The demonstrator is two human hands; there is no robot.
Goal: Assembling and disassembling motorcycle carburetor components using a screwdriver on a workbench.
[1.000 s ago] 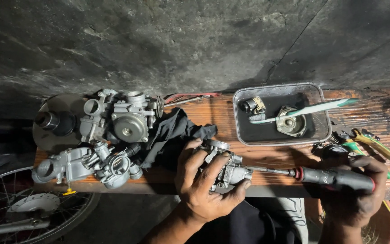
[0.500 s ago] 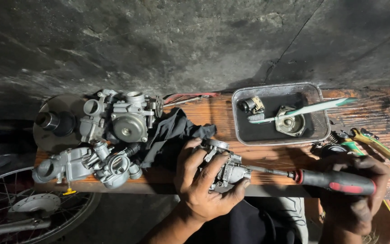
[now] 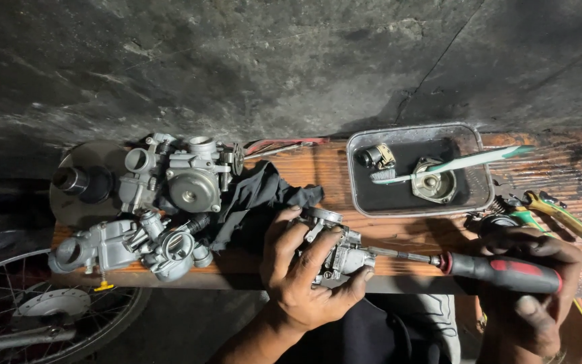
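Left hand (image 3: 304,276): I see it clamped on the carburetor (image 3: 337,249) (above the bench (image 3: 399,229)).
Right hand (image 3: 533,296): gripping the screwdriver (image 3: 479,266), tip in the carburetor.

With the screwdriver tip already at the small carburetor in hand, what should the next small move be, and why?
Probably turn the red-and-black-handled screwdriver in place. Its shaft runs straight into the small silver metal carburetor body, which the left hand grips above the wooden bench, while the right hand wraps the handle.

Dim, uneven light falls from above; corners sink into shadow, the centre stays fairly sharp.
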